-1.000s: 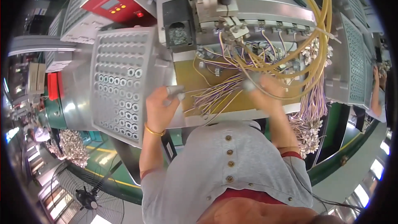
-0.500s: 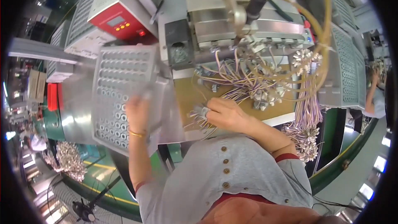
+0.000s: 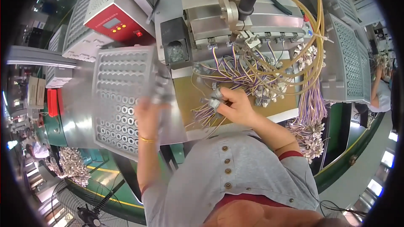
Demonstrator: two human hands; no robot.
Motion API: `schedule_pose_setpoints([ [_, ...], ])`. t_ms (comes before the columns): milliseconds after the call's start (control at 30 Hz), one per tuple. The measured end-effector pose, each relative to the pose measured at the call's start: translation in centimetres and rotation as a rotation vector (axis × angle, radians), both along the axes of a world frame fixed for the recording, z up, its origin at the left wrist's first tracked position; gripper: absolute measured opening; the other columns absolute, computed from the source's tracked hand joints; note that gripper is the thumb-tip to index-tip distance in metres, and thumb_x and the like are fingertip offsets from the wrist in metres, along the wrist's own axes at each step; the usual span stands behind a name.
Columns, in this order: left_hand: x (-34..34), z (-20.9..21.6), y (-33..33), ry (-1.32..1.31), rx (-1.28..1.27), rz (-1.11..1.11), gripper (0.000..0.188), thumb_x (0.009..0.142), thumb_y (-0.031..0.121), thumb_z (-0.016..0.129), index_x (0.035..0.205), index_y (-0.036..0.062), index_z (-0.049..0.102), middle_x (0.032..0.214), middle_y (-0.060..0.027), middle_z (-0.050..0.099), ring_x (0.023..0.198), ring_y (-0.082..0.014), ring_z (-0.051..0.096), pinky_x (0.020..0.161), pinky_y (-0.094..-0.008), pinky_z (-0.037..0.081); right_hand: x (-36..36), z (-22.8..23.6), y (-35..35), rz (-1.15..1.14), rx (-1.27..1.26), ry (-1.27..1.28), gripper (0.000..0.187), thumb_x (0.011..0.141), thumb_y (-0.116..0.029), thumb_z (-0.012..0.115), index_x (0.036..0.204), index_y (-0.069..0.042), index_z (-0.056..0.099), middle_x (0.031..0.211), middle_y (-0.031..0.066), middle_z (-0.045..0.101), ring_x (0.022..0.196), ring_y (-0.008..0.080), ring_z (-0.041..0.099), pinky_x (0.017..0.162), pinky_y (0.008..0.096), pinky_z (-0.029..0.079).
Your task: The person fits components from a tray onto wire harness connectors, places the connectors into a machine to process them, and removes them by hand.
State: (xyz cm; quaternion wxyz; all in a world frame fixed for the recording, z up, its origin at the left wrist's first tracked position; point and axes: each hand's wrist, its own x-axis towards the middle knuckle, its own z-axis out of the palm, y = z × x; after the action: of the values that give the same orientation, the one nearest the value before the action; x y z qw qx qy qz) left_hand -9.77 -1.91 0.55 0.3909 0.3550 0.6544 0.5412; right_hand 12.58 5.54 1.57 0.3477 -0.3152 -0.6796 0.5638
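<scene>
My left hand [image 3: 147, 115], with a yellow bracelet at its wrist, is smeared by motion over the right side of a grey plastic tray [image 3: 96, 96]. The tray's lower pockets hold several round, ring-like metal parts [image 3: 122, 130]. Whether my left fingers hold anything is too blurred to tell. Above the brown work board [image 3: 185, 96], my right hand [image 3: 237, 107] pinches small grey parts [image 3: 215, 97] between thumb and fingers. Thin purple, white and yellow wires [image 3: 204, 115] run below that grip, and a larger tangle of wires [image 3: 240, 73] with white connectors lies behind it.
Behind the board stands a metal fixture [image 3: 248, 21] under a press arm, with yellowish hoses [image 3: 322, 17] looping down at right. A black block [image 3: 174, 42] and a red-fronted control box [image 3: 120, 25] are at back left. Wire bundles [image 3: 311, 101] hang at right, near another tray [image 3: 349, 59].
My left hand has moved slightly right, toward the tray's right edge. My right hand has risen a little and turned, bringing the grey parts it pinches into clearer sight.
</scene>
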Motion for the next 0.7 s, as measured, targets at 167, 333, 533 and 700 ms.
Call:
schedule_pose_setpoints([
  [167,6.1,-0.4,0.1,-0.483,0.094,-0.189,0.03,0.076,-0.001,0.057,0.105,-0.0031,0.052,0.087,-0.0073,0.059,0.073,-0.0123,0.056,0.059,-0.0226,0.045,0.2,-0.7,0.2,-0.013,0.079,-0.018,0.008,0.071,-0.002,0.06,0.07,-0.001,0.052,0.049,-0.0011,0.043,0.046,0.0032,0.034,0.041,0.0203,0.029],
  [333,7.6,0.4,0.5,-0.505,0.102,-0.187,0.035,0.075,-0.001,0.058,0.108,-0.0039,0.05,0.092,-0.0086,0.059,0.072,-0.0107,0.055,0.057,-0.0208,0.046,0.4,-1.6,0.0,-0.042,-0.024,-0.004,0.008,0.07,-0.001,0.059,0.068,0.0,0.051,0.051,-0.0011,0.046,0.048,0.0014,0.036,0.042,0.0196,0.03],
  [533,7.8,0.6,0.3,-0.492,0.178,-0.275,0.037,0.075,-0.002,0.058,0.111,-0.0048,0.048,0.095,-0.0093,0.058,0.075,-0.0101,0.054,0.059,-0.0213,0.046,0.7,-0.9,0.5,-0.025,0.09,-0.024,0.011,0.066,-0.004,0.06,0.066,0.0,0.051,0.05,-0.0002,0.047,0.047,0.0016,0.038,0.041,0.0196,0.031],
  [700,8.4,1.1,0.5,-0.412,0.203,-0.26,0.03,0.076,-0.004,0.057,0.105,-0.0053,0.052,0.094,-0.0089,0.058,0.076,-0.01,0.054,0.063,-0.0214,0.046,1.1,-0.1,1.1,0.059,0.215,-0.091,0.009,0.064,-0.004,0.059,0.063,-0.001,0.051,0.048,0.0008,0.043,0.045,0.003,0.036,0.04,0.0209,0.03],
])
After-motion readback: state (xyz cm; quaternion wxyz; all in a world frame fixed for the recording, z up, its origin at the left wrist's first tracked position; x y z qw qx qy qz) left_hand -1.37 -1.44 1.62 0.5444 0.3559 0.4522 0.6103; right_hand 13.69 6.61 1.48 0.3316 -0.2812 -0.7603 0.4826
